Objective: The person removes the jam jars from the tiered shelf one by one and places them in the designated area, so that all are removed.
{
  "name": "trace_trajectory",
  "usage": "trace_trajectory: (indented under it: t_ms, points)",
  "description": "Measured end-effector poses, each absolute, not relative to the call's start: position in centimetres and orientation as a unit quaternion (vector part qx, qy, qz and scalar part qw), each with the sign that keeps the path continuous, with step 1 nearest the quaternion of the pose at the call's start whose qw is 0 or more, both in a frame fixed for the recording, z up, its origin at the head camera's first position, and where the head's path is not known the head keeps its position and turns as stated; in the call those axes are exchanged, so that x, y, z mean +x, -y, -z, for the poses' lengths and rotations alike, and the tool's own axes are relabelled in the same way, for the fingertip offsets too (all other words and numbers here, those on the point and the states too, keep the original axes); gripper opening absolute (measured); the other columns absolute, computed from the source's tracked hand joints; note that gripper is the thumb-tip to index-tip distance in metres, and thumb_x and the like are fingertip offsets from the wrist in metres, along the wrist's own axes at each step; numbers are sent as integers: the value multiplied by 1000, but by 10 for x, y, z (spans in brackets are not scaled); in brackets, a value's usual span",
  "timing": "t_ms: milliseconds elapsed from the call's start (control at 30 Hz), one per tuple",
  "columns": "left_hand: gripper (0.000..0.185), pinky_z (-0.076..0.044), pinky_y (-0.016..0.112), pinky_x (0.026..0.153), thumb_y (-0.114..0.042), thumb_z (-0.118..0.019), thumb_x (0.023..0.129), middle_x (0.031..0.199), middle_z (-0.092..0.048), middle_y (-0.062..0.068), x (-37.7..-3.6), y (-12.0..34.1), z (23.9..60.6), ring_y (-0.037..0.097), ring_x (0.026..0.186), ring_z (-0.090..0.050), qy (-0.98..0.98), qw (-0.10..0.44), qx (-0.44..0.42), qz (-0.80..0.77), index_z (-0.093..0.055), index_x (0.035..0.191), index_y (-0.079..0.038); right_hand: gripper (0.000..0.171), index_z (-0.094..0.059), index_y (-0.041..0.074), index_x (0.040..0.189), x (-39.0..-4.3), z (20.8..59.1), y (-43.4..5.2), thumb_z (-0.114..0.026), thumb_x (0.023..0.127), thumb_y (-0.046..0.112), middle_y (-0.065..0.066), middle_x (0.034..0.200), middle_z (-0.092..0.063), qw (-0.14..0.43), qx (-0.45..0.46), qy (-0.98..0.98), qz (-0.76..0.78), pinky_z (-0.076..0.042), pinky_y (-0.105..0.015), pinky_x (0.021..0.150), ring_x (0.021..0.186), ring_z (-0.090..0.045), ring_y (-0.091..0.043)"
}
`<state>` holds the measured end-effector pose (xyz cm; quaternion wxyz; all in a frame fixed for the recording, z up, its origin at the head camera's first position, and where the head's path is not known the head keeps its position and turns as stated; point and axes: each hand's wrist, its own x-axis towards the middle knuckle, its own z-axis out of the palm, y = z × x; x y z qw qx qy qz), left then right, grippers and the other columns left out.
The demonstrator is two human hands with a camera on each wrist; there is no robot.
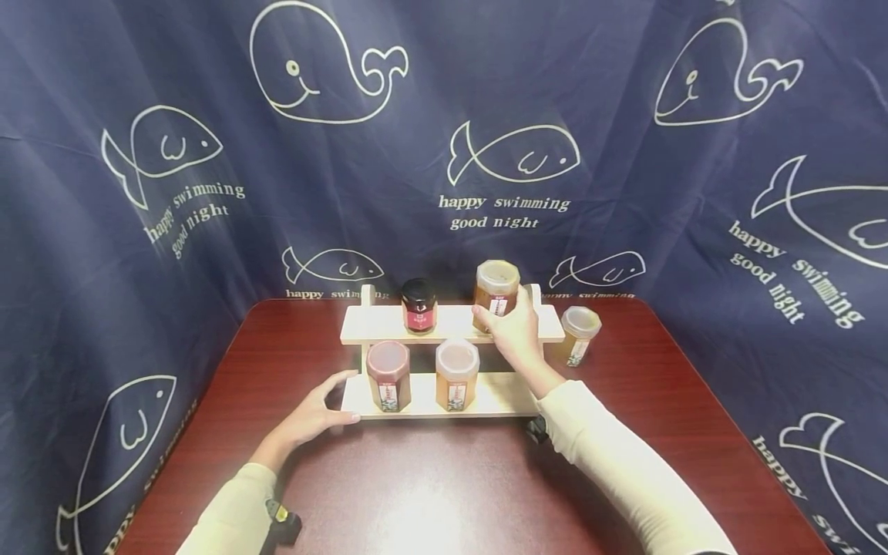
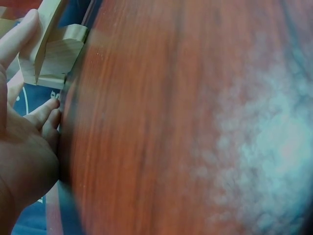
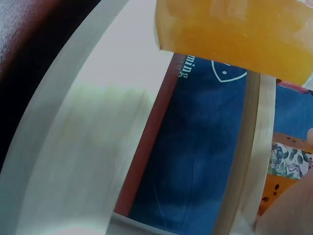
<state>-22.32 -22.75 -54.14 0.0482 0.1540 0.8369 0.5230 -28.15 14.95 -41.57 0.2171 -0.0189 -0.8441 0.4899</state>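
Wooden two-tier rack (image 1: 361, 327) is best kept steady from its left end while the big jar settles flat on the upper tier. Left hand (image 1: 315, 412) lies open, fingertips touching the lower shelf's corner on the surface (image 1: 430, 486). Right hand (image 1: 516, 331) wraps the amber honey jar (image 1: 496, 287), at the upper tier's right end.

We see a navy cloth (image 1: 624, 193) with white whale outlines, a reddish-brown counter (image 1: 451, 478), a pale wood rack (image 1: 451, 324) — amber jars (image 1: 496, 289), one black-lidded red jar (image 1: 419, 306).
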Motion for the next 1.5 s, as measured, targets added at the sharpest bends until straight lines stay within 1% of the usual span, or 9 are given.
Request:
trace_trajectory:
  t_ms: [267, 467, 800, 900, 1033, 1200, 1300, 1400, 1500]
  points:
    - [87, -20, 62, 114, -26, -90, 73, 148, -48, 15, -225, 230, 540, 34, 138, -37, -835, 55, 149, -527, -47, 148, -14, 80, -50, 7, 138, -285, 415, -149, -87, 76, 40, -15, 121, -66, 224, -30, 849, -477, -49, -45, 95, 110, -63, -32]
    - [87, -23, 61, 113, -26, -89, 74, 147, -50, 15, -225, 230, 541, 33, 136, -40, -840, 54, 154, -517, -46, 149, -12, 75, -57, 6, 132, -287, 412, -156, -91, 72, 37, -15, 116, -68, 224, -21, 847, -481, -49, -45, 93, 105, -63, -32]
    - [83, -25, 61, 111, -24, -88, 76, 144, -52, 15, -226, 228, 536, 32, 129, -43, -844, 47, 162, -509, -48, 148, -11, 67, -61, 7, 124, -285, 400, -180, -92, 71, 35, -12, 108, -68, 216, -21, 838, -501, -50, -40, 83, 96, -63, -27]
    - [84, -28, 58, 110, -26, -88, 76, 143, -53, 13, -225, 229, 536, 29, 126, -44, -848, 49, 158, -504, -47, 148, -13, 66, -61, 5, 124, -284, 399, -191, -92, 73, 31, -13, 109, -68, 209, -6, 837, -506, -50, -37, 83, 97, -63, -27]
    - [85, -28, 57, 110, -28, -88, 76, 145, -50, 14, -223, 229, 538, 29, 128, -43, -848, 57, 151, -505, -46, 149, -15, 67, -60, 5, 128, -282, 397, -206, -91, 74, 29, -13, 113, -68, 198, 8, 839, -507, -49, -36, 87, 100, -62, -25]
    - [85, -25, 60, 112, -27, -88, 76, 147, -49, 16, -222, 229, 538, 32, 134, -41, -842, 58, 152, -514, -46, 149, -14, 69, -60, 6, 129, -273, 388, -226, -91, 75, 35, -15, 117, -68, 210, 0, 852, -480, -46, -38, 88, 104, -62, -28]
    - [85, -24, 61, 112, -25, -88, 76, 146, -50, 17, -222, 229, 537, 33, 134, -40, -842, 55, 154, -515, -47, 149, -14, 69, -60, 5, 130, -265, 384, -238, -90, 76, 35, -15, 117, -69, 217, -2, 854, -473, -47, -31, 86, 103, -62, -25]
    - [85, -24, 61, 112, -25, -88, 76, 146, -49, 17, -221, 229, 537, 33, 135, -40, -841, 54, 154, -516, -47, 149, -14, 68, -60, 3, 132, -258, 382, -251, -90, 76, 29, -15, 117, -69, 221, 1, 847, -484, -47, -21, 82, 99, -61, -17]
    - [85, -24, 61, 112, -26, -88, 76, 148, -48, 17, -222, 229, 537, 33, 135, -39, -840, 57, 154, -516, -46, 149, -14, 68, -60, 3, 132, -248, 380, -263, -90, 76, 27, -16, 116, -69, 231, -5, 848, -478, -45, -17, 80, 95, -59, -9]
